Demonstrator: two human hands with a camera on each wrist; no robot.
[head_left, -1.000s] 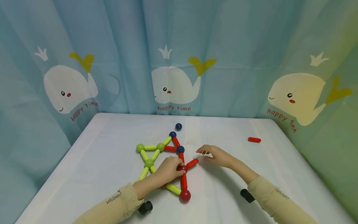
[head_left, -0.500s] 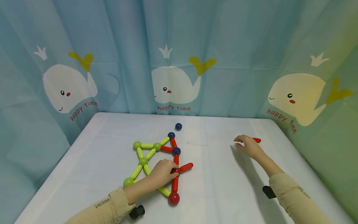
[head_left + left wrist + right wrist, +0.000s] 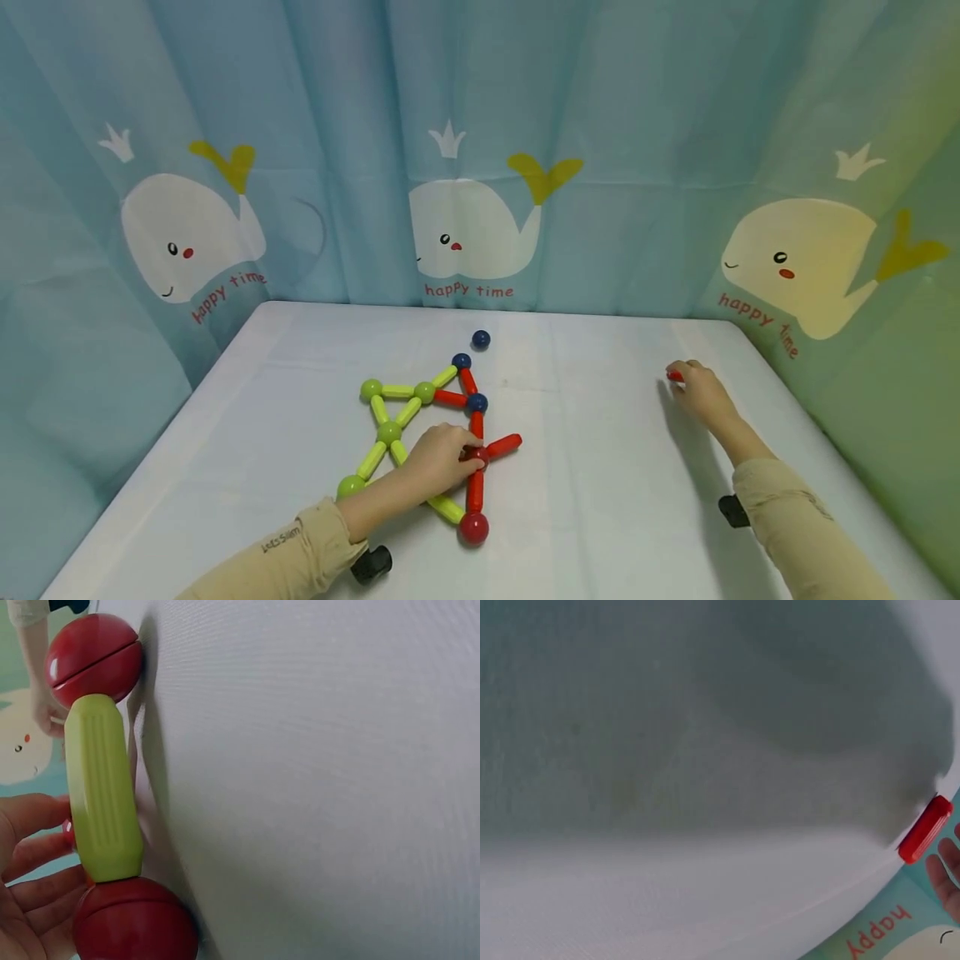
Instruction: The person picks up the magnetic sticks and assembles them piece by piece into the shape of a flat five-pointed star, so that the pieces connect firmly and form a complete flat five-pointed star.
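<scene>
A flat frame of magnetic building sticks and balls lies on the table, with green balls (image 3: 388, 433), yellow-green sticks (image 3: 371, 460) and red sticks (image 3: 475, 492). My left hand (image 3: 438, 458) pinches a red ball (image 3: 480, 457) on the frame's right side; a loose-ended red stick (image 3: 504, 446) juts rightward from it. In the left wrist view, a yellow-green stick (image 3: 103, 787) joining two red balls partly covers that hand's fingers. At the far right, my right hand (image 3: 703, 397) is lowered over a single red stick (image 3: 925, 829), its fingertips beside the stick in the right wrist view.
A loose dark blue ball (image 3: 481, 339) lies behind the frame, near the table's (image 3: 585, 400) back edge. A blue curtain (image 3: 637, 108) printed with whales hangs behind and along the sides. Black wrist cameras (image 3: 371, 565) sit under both sleeves.
My right hand has swung right, away from the frame, to the separate red stick. The left hand keeps its pinch on the ball; the frame has shifted slightly left.
</scene>
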